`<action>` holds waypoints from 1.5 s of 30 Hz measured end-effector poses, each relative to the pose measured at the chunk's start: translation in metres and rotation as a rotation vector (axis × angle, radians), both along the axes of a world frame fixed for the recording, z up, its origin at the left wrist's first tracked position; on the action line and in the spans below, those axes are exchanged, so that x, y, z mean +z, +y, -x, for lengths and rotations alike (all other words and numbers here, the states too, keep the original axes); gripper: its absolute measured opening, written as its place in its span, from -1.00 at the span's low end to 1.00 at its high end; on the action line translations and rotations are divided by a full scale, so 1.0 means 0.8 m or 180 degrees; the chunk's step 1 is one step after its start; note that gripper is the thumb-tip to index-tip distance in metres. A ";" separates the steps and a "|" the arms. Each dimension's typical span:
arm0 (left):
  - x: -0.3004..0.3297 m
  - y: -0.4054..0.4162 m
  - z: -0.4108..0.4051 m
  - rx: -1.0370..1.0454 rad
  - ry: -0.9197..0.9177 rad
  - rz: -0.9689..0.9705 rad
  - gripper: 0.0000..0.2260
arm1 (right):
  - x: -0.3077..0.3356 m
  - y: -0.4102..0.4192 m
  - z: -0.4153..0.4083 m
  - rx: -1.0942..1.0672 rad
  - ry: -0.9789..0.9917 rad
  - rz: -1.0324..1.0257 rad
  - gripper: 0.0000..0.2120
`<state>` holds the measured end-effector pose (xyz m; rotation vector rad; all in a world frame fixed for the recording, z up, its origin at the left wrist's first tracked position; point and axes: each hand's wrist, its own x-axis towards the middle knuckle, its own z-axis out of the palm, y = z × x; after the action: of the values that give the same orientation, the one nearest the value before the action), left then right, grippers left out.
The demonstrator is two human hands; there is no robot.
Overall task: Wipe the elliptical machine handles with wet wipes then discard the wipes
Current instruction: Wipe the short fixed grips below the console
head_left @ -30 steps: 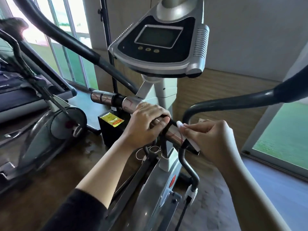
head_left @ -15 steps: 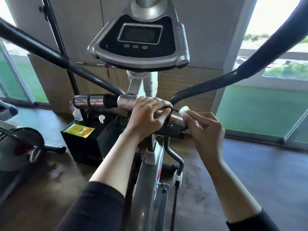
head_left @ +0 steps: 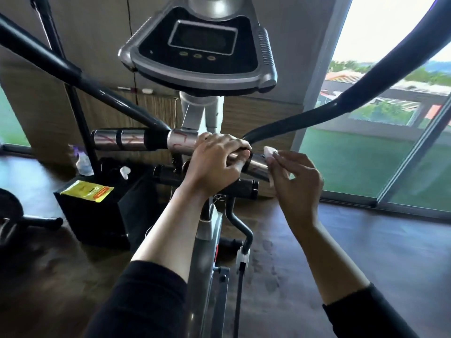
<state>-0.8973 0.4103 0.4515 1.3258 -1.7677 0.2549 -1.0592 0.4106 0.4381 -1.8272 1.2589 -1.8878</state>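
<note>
Windows are lining the far right wall. Left hand (head_left: 214,164) is gripping the chrome handle (head_left: 180,143); right hand (head_left: 296,184) is pinching a wet wipe (head_left: 269,152) against its right end.

Two hands (head_left: 217,164) (head_left: 296,184), one wipe (head_left: 269,152), one console (head_left: 200,50), two swing arms (head_left: 80,76) (head_left: 341,98)

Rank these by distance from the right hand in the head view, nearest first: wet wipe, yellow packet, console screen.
1. Wet wipe: pinched in the right hand, against the chrome handle end.
2. Console screen: above and to the left, on top of the post.
3. Yellow packet: far left, lying on the black box.
</note>
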 end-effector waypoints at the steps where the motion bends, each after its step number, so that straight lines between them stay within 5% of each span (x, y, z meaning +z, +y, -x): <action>1: 0.000 0.000 0.000 0.0024 -0.0009 0.0002 -0.70 | -0.002 0.004 0.000 0.0024 -0.0003 0.0010 -0.84; 7: -0.002 -0.001 -0.001 0.0083 -0.0077 -0.0058 -0.70 | -0.017 0.008 0.002 -0.0107 0.0535 0.0393 -0.86; 13: 0.003 0.006 -0.005 0.0057 -0.0344 -0.0171 -0.60 | 0.006 -0.010 0.003 0.0231 0.0783 0.0086 -0.85; 24: -0.010 0.010 -0.039 0.0328 -0.0430 0.0530 -0.67 | 0.032 -0.019 0.003 0.0454 0.1350 0.0153 -0.89; 35: -0.026 -0.002 -0.044 0.0410 -0.0553 0.0910 -0.57 | 0.020 -0.025 0.008 0.0672 0.1689 0.0798 -0.82; 45: -0.038 -0.017 -0.054 0.0392 -0.0905 0.1281 -0.57 | -0.016 -0.048 0.039 0.0501 0.2367 0.2405 -0.78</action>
<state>-0.8543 0.3968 0.4211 1.1438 -1.7451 0.8575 -1.0906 0.3725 0.4255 -3.1017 0.4856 -1.7739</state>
